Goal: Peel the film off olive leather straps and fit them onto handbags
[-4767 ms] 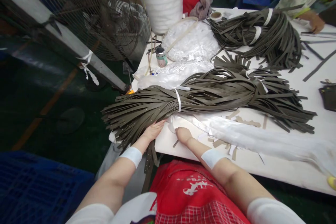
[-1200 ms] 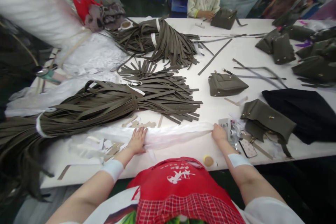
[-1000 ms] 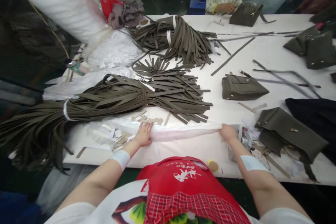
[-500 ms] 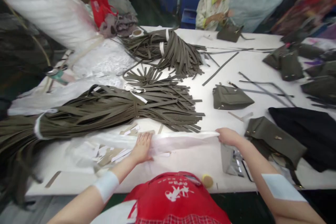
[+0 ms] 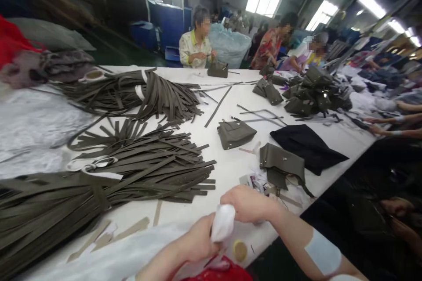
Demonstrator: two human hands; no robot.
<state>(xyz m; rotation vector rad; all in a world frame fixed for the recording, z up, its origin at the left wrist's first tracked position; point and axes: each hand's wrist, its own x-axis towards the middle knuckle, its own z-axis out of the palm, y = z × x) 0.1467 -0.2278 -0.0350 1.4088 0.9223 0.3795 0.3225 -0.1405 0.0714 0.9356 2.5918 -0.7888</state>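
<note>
Both my hands meet over the front edge of the table. A gathered bunch of white plastic sheeting (image 5: pixel 223 224) pokes up between them. My left hand (image 5: pixel 199 237) is closed around the sheeting from below, its fingers partly hidden. My right hand (image 5: pixel 245 202) is closed on the bunch's upper right side. More of the pale sheet (image 5: pixel 141 246) trails to the left. Just below the right hand lies a round yellow object (image 5: pixel 239 250). An olive flap bag (image 5: pixel 283 162) sits beyond that hand, with small packets beside it.
A large bundle of olive straps (image 5: pixel 148 162) fills the left side, and a second tied bundle (image 5: pixel 141 92) lies behind it. A smaller olive bag (image 5: pixel 235 134), black cloth (image 5: pixel 306 147) and a heap of bags (image 5: pixel 313 92) are to the right. Co-workers sit across the table.
The sheet was stretched flat between my spread hands; now my hands are together with it bunched between them. The camera view has tilted up and turned right, showing more co-workers.
</note>
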